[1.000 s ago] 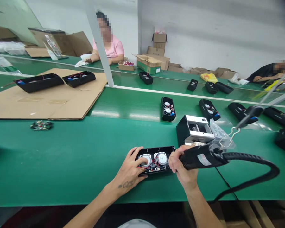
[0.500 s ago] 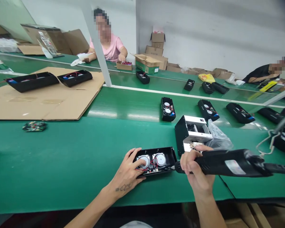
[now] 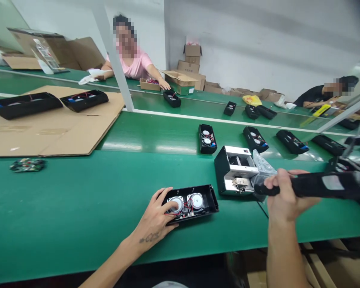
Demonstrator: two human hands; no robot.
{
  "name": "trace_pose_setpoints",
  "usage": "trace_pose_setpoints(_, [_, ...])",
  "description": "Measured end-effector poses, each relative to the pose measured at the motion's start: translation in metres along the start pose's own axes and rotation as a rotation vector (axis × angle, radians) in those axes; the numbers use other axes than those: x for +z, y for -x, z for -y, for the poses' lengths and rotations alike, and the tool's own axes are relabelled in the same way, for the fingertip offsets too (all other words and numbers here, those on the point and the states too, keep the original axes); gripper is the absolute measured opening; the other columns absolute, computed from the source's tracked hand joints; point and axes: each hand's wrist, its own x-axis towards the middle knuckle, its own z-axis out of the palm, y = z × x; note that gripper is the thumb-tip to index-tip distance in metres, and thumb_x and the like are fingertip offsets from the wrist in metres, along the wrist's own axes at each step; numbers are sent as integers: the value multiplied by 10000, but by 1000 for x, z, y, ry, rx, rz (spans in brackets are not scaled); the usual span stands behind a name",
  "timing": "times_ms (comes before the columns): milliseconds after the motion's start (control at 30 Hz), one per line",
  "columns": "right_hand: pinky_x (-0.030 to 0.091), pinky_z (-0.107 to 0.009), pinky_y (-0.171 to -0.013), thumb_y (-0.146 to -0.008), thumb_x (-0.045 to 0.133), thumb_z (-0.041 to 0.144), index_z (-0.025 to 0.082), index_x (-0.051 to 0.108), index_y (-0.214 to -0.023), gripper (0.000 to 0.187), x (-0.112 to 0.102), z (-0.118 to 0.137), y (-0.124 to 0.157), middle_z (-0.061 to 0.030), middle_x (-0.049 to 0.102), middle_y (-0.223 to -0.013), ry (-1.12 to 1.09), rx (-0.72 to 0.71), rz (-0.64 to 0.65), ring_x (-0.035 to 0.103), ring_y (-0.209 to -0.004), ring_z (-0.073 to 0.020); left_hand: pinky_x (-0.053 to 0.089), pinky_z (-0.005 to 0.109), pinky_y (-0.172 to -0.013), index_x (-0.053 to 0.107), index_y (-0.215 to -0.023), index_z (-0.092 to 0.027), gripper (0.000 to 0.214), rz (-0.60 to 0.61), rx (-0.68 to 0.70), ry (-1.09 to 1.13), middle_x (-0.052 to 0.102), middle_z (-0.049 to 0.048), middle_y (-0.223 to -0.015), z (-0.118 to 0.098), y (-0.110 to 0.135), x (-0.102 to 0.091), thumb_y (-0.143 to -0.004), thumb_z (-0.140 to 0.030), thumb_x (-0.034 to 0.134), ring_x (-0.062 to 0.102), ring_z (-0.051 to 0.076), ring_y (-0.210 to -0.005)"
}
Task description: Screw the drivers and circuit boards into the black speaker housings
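A black speaker housing (image 3: 208,200) with two round silver speakers and red wires lies on the green bench, its open side up. My left hand (image 3: 157,212) grips its left end, thumb over the left speaker and fingers round the far wall. My right hand (image 3: 283,192) is wrapped round a black electric screwdriver (image 3: 315,185), held level to the right of the housing and apart from it. Just left of the screwdriver's tip stands a silver and black screw feeder (image 3: 237,172). A clear plastic bag (image 3: 262,166) sits behind the tip.
Several more speaker housings (image 3: 207,139) stand along the belt beyond the bench. Circuit boards (image 3: 27,165) lie at left, near a cardboard sheet (image 3: 78,140) bearing two housings. A white post (image 3: 117,68) rises at the far rail. Two co-workers sit across the line.
My right hand has lifted the screwdriver off the housing's right end and carried it right, beside the screw feeder. My left hand stays on the housing. A co-worker's hand has reached towards a far housing.
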Motion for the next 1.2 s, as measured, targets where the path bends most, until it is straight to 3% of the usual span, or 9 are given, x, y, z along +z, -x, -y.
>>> trace_pose_setpoints(100, [491, -331, -526, -785, 884, 355, 235, 590, -911, 342, 2, -24, -7, 98, 579, -533, 82, 48, 40, 525, -426, -142, 426, 574, -1254, 834, -822, -233, 216, 5, -4, -4, 767, 12, -1092, 0, 0, 0, -740, -318, 1014, 539, 384, -1454])
trace_pose_setpoints(233, [479, -311, -509, -773, 920, 391, 227, 598, -902, 384, -2, -35, -4, 95, 572, -537, 129, 154, 209, 544, -430, -138, 416, 576, -1264, 823, -814, -229, 218, 7, 3, -4, 767, 13, -1099, 0, 0, 0, -750, -324, 1008, 537, 387, -1460])
trace_pose_setpoints(400, [408, -279, -438, -831, 905, 343, 212, 648, -1014, 341, -10, -8, 24, 103, 528, -524, 24, 495, 601, 479, -385, -116, 382, 575, -1295, 812, -829, -233, 207, 15, -2, 7, 761, 9, -1097, 0, 1, 0, -780, -329, 989, 505, 381, -1496])
trace_pose_setpoints(500, [409, -262, -441, -906, 839, 304, 237, 635, -1097, 288, -9, 13, 49, 107, 531, -578, -169, 596, 669, 472, -402, -98, 394, 582, -1293, 818, -834, -237, 194, 33, -11, 3, 756, 21, -1099, -2, 1, -1, -792, -336, 979, 498, 384, -1504])
trace_pose_setpoints(667, [419, -252, -448, -970, 762, 284, 284, 627, -1137, 215, 2, 25, 64, 111, 514, -605, -326, 553, 709, 478, -413, -96, 405, 593, -1288, 827, -849, -236, 171, 41, -22, 6, 757, 21, -1115, -5, -1, -6, -799, -311, 973, 500, 387, -1500])
trace_pose_setpoints(933, [424, -251, -437, -934, 801, 288, 257, 653, -1106, 229, 7, 25, 63, 106, 517, -588, -300, 530, 621, 484, -406, -96, 411, 597, -1284, 841, -892, -244, 156, 54, -14, -20, 753, 26, -1135, -4, 0, -5, -818, -315, 959, 487, 393, -1510])
trace_pose_setpoints(1067, [458, -276, -474, -791, 922, 266, 220, 651, -958, 322, 1, 19, 31, 97, 559, -581, -130, 357, 313, 543, -434, -115, 395, 604, -1292, 839, -885, -242, 165, 43, -14, -3, 754, 27, -1127, -3, 1, -4, -815, -325, 963, 487, 399, -1513])
trace_pose_setpoints(1133, [479, -294, -517, -746, 945, 272, 210, 636, -901, 352, -1, 7, 11, 90, 585, -581, -40, 210, 131, 552, -447, -118, 399, 606, -1287, 836, -870, -241, 154, 38, -11, 4, 753, 29, -1122, -3, 0, -4, -821, -322, 957, 493, 401, -1510])
trace_pose_setpoints(1200, [485, -315, -543, -738, 944, 318, 209, 624, -897, 373, -3, -9, -3, 89, 601, -572, 18, 111, 40, 539, -443, -126, 411, 605, -1277, 835, -857, -238, 165, 30, -8, 0, 755, 32, -1107, -3, -1, -5, -805, -321, 967, 515, 402, -1492])
